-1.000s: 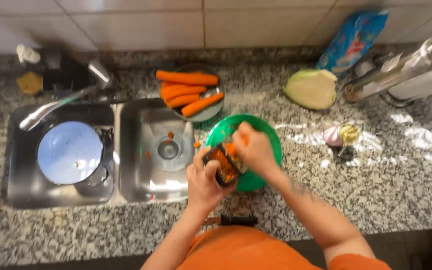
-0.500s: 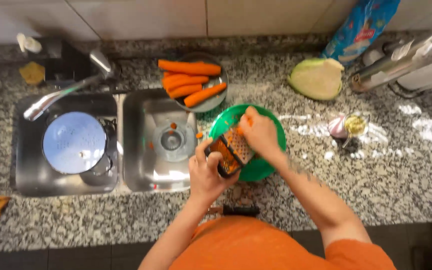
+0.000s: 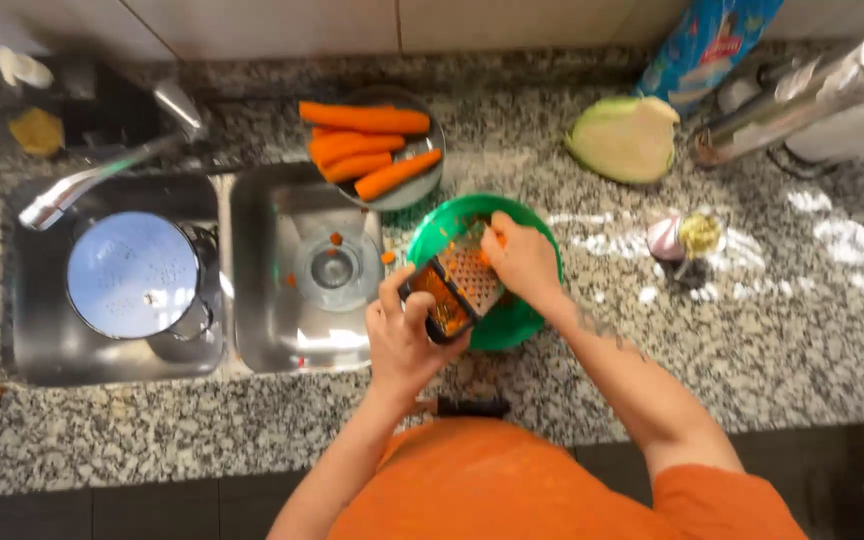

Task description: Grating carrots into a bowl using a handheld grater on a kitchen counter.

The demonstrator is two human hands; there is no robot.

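Orange carrot piece (image 3: pixel 490 240) lower on grater (image 3: pixel 457 283) than before, both hands' fingers clamped.

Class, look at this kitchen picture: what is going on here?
A person is grating carrot. The left hand steadies a grater tilted over a green bowl on the stone counter, and the right hand presses a carrot piece against it. More carrots wait on a plate by the sink.
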